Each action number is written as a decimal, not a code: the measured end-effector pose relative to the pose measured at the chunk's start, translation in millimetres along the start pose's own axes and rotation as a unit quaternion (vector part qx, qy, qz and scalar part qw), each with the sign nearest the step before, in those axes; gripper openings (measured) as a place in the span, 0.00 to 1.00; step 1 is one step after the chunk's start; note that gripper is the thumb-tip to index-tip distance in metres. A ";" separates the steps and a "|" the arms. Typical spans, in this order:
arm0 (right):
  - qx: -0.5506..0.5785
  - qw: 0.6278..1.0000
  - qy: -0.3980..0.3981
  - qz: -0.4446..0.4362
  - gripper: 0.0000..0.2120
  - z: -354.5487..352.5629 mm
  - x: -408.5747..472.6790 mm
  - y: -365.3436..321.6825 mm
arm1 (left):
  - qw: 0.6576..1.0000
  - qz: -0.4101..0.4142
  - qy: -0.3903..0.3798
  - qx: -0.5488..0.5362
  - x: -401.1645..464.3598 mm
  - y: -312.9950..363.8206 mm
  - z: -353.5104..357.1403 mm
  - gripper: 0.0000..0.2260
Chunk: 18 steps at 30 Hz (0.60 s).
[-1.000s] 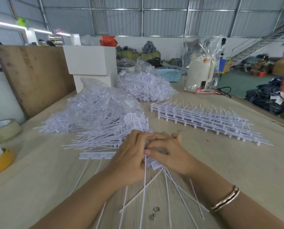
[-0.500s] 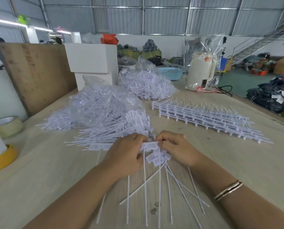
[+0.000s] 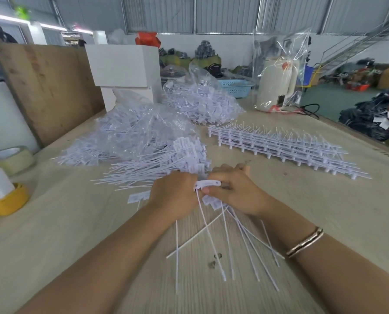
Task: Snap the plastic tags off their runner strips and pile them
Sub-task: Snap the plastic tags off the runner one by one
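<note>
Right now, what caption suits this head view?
Both hands, left and right, grip a white tag strip beside piled tags.

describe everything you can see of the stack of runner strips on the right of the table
The runner strips are white plastic, laid flat in an overlapping stack that runs diagonally from mid-table toward the right edge. Each has long parallel rails with short stubs pointing toward the camera, and thin spikes stick up along the far side. The tags look still attached. The stack rests on the wooden table, just right of the bagged tags; neither hand touches it.
</note>
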State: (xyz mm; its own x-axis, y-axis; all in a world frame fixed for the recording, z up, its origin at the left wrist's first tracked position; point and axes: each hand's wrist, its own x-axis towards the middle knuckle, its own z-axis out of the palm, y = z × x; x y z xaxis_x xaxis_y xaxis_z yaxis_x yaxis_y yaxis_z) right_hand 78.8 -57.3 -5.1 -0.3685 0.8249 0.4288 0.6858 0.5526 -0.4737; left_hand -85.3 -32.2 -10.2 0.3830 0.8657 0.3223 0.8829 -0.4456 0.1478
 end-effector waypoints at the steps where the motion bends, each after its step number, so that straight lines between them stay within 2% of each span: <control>1: -0.019 0.999 0.029 -0.011 0.08 0.8 -0.6 -1.4 | 0.997 -0.006 -0.019 -0.068 0.8 -2.2 0.1 0.13; 3: -0.003 0.995 0.103 -0.007 0.08 -2.1 -0.2 -3.1 | 0.977 -0.020 -0.035 -0.210 2.0 -10.0 -0.8 0.17; 5: 0.095 0.985 0.142 0.012 0.13 -12.9 0.1 0.8 | 0.971 -0.033 0.008 -0.237 2.0 -18.9 -1.6 0.22; 7: 0.113 0.989 0.091 0.019 0.16 -19.2 -1.4 7.0 | 0.970 -0.040 0.050 -0.236 2.5 -24.6 -2.7 0.22; 9: 0.013 0.999 0.011 0.031 0.08 -15.5 -0.2 17.3 | 0.977 -0.032 0.059 -0.204 4.1 -23.7 -3.2 0.19; 10: -0.042 0.998 -0.010 0.042 0.07 -12.9 0.6 21.6 | 0.985 -0.021 0.055 -0.163 3.5 -20.2 -4.3 0.15; 12: -0.086 0.994 -0.022 0.058 0.07 -11.1 2.5 28.4 | 0.993 0.003 0.052 -0.103 2.2 -12.8 -4.6 0.09; 15: -0.105 0.992 0.038 0.057 0.14 -14.2 3.6 27.0 | 0.989 0.025 0.017 -0.147 -2.4 -6.1 -0.9 0.25; 17: -0.081 0.991 0.094 0.057 0.09 -15.2 3.0 22.2 | 0.984 0.051 0.010 -0.169 -4.7 -2.6 1.3 0.31; 18: -0.053 0.993 0.089 0.061 0.09 -14.2 2.7 17.7 | 0.984 0.068 0.009 -0.166 -5.3 -0.6 2.2 0.32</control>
State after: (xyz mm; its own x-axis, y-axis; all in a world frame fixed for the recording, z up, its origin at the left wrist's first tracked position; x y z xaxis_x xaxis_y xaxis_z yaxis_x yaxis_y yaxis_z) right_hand 98.9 -47.0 -1.4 -0.1685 0.8451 0.5074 0.7834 0.4272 -0.4514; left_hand -87.4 -36.1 -14.0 0.4844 0.7897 0.3765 0.6853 -0.6100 0.3978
